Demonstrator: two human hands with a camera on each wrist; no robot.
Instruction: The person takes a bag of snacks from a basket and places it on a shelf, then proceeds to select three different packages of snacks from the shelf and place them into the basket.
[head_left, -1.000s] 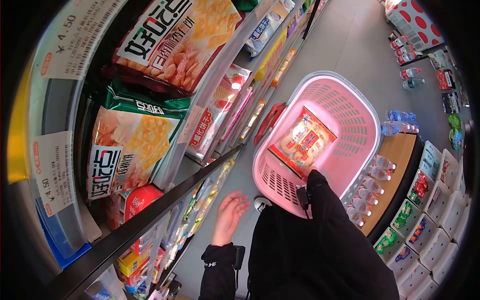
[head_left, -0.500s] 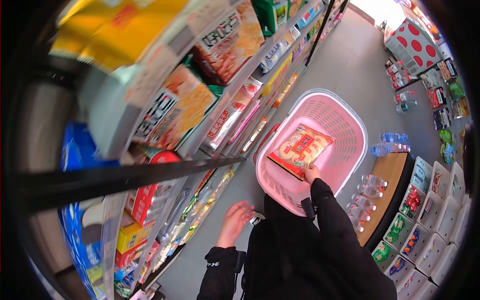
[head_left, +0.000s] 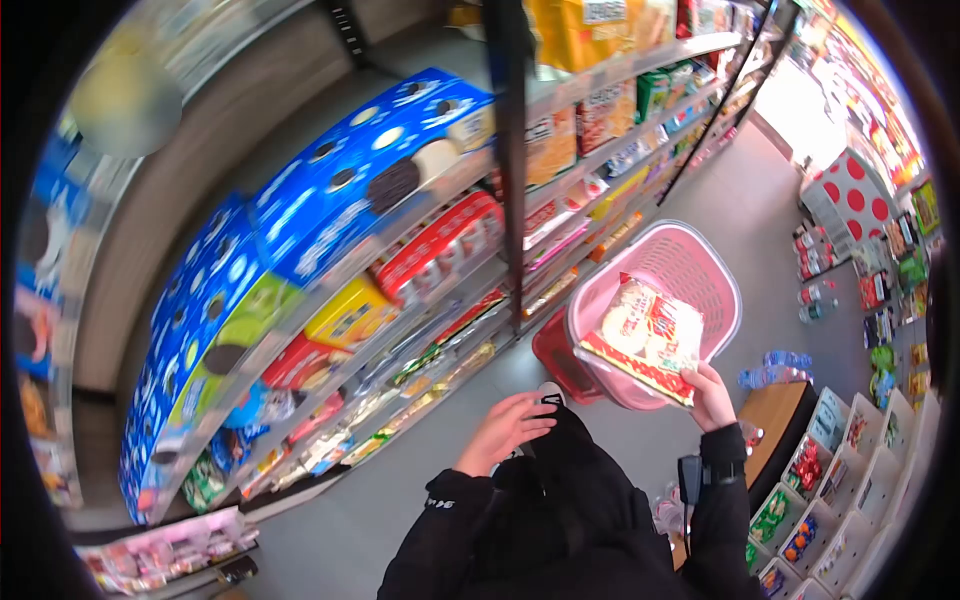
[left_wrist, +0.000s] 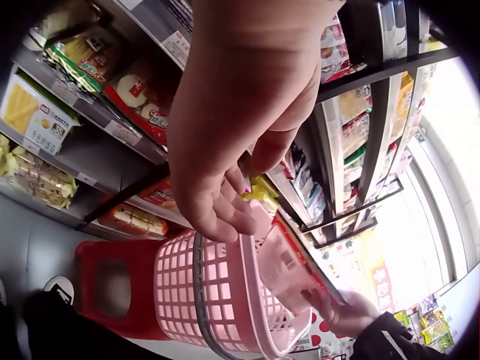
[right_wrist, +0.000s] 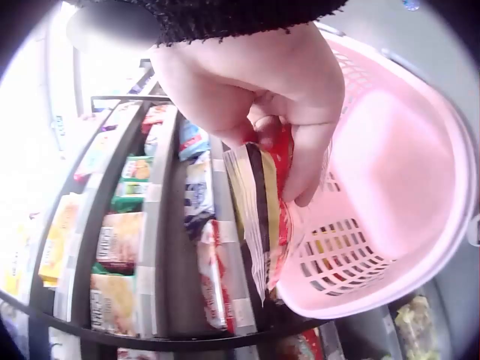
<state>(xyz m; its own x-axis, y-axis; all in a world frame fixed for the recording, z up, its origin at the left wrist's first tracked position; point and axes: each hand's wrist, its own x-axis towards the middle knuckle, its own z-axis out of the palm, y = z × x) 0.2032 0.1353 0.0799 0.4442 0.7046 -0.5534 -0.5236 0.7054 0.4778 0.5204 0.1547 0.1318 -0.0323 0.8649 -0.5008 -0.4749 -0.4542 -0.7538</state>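
My right hand (head_left: 712,398) pinches one corner of a bag of round, pale crackers (head_left: 655,340) with red printed edges. The bag overlaps the near half of the pink basket (head_left: 725,345) in the head view. From the right wrist, the bag (right_wrist: 266,217) appears edge-on at the basket's side, between thumb and fingers. My left hand (head_left: 507,428) holds nothing, its fingers loosely bent in front of my body. Seen from the left wrist, it hangs near the rim of the basket (left_wrist: 214,281).
A red stool (head_left: 562,355) stands at the basket's near side. Shelves with blue cookie boxes (head_left: 330,190) and other snacks run along the left. To the right are a wooden-topped stand (head_left: 775,425), white bins (head_left: 865,460) and water bottles (head_left: 785,368).
The view has swung left along the shelves, bringing the blue boxes into sight. My right hand has lifted the bag from inside the basket toward its near right rim. My left hand stays unoccupied.
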